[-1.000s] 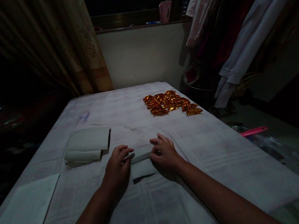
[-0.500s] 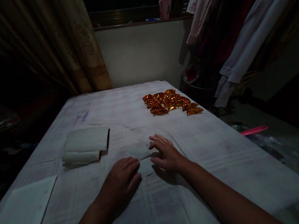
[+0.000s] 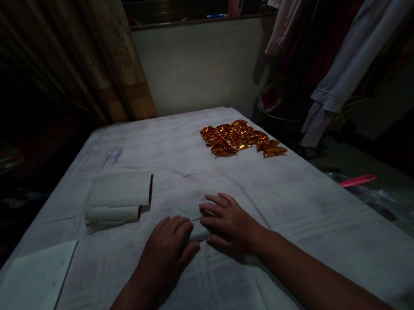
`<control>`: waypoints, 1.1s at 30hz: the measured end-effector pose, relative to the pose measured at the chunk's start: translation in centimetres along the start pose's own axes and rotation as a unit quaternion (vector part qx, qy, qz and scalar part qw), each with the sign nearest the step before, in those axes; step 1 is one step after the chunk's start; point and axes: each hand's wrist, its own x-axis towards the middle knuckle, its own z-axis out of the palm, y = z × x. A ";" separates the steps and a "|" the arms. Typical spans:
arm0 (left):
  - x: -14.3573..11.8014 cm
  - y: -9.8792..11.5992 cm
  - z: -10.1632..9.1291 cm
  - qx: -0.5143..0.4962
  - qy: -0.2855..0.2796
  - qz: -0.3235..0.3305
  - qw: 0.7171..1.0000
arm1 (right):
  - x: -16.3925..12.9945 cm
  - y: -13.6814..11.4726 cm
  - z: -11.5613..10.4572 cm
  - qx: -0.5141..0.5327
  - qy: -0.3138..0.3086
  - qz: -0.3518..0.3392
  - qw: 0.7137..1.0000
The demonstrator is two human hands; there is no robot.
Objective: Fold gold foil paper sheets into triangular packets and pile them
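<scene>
A small folded piece of pale paper (image 3: 200,232) lies flat on the cloth-covered table, between my two hands and partly hidden by them. My left hand (image 3: 169,243) holds its left end, fingers close together along the far side and thumb at the near edge. Over the right end rests my right hand (image 3: 229,222), its fingers spread and touching the paper, the thumb low at the near edge. A thin dark crease line or edge shows across the paper between the fingertips.
Folded greyish paper (image 3: 118,197) lies to the left, and a larger white sheet (image 3: 30,300) at the near left. Several shiny orange-gold wrapped packets (image 3: 235,138) are heaped at the far right of the table (image 3: 174,144). Clothes (image 3: 350,50) hang beyond the right edge.
My right hand has come down and left onto the paper, its fingers now touching it. My left hand stays at the left end. The view has shifted slightly.
</scene>
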 end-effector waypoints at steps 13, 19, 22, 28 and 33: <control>-0.2 -0.8 0.3 -0.068 0.066 -0.029 0.995 | 0.0 0.4 1.2 0.027 0.071 0.039 0.996; 0.1 -0.8 0.3 -0.128 0.063 -0.090 0.986 | 0.4 0.5 2.1 0.023 0.134 0.081 0.987; 0.1 -0.7 0.4 -0.133 0.059 -0.108 0.983 | 0.9 0.5 2.3 0.009 0.141 0.105 0.984; -0.2 -1.1 1.0 -0.101 0.106 -0.120 0.982 | 2.0 0.5 2.2 0.025 0.095 0.171 0.980; -0.5 -1.1 1.6 -0.013 0.090 -0.041 0.995 | 2.0 0.2 2.3 0.033 0.084 0.196 0.976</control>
